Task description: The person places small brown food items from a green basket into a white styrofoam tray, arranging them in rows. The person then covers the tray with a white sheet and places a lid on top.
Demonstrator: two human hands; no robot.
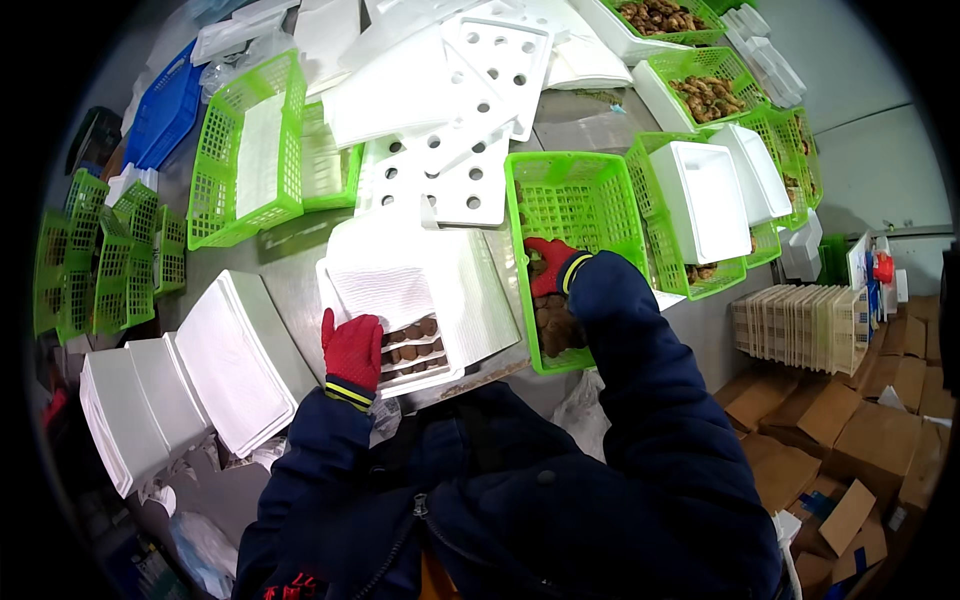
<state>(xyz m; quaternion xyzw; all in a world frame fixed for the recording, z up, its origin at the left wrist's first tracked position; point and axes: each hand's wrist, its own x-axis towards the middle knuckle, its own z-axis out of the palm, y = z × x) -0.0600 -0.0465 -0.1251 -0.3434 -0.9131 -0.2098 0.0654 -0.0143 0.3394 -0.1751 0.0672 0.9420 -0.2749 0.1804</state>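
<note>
In a red glove, my left hand (353, 354) rests at the left rim of a white foam box (424, 384). Inside the box, rows of brown, mushroom-like pieces (411, 350) lie between strips of white paper, and sheets of white absorbent paper (469, 292) cover its far and right parts. My right hand (553, 264), also red-gloved, reaches into a green plastic basket (529, 330) and touches the brown pieces there; its fingertips are partly hidden, so its hold cannot be told. More brown pieces (556, 326) are heaped at the near end of this basket.
Perforated white foam sheets (450, 184) lie beyond the box. Stacked foam boxes with paper (225, 367) stand at the left. Green baskets (247, 150) flank the metal table, some at the right holding brown pieces (709, 99) and foam boxes (709, 199). Cardboard boxes (874, 442) are at the lower right.
</note>
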